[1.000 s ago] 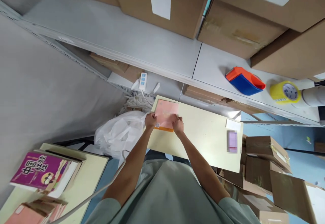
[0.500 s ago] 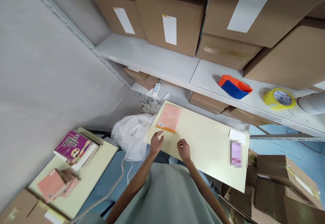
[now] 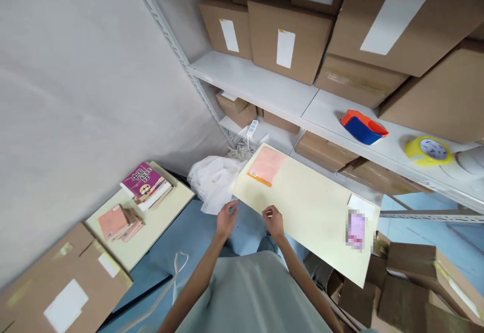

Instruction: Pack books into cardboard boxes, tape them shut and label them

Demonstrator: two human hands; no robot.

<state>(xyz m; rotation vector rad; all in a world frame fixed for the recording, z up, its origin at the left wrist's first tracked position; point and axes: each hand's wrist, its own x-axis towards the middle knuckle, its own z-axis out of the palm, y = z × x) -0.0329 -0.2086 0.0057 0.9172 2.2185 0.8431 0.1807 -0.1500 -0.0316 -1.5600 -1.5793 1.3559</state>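
My left hand (image 3: 227,218) hovers just off the near left edge of the cream table (image 3: 306,197). It is empty, its fingers loosely bent and a gap showing beside the thumb. My right hand (image 3: 274,220) is at the table's near edge, loosely curled and slightly open, with nothing seen in it. Beyond both hands, a pink book (image 3: 267,164) lies flat at the table's far left, with an orange strip and a small white label along its near edge. Neither hand touches it.
A side table (image 3: 159,224) at left bears a purple book (image 3: 142,179) and a stack of small pink books (image 3: 114,222). A white plastic bag (image 3: 214,182) sits between the tables. Yellow tape (image 3: 427,150) and an orange-blue holder (image 3: 363,127) rest on the shelf. Cartons (image 3: 410,260) crowd the right.
Both hands have let go of the pink book and drawn back towards my body. The book stays on the table. My view has turned left, bringing the side table and a carton further in.
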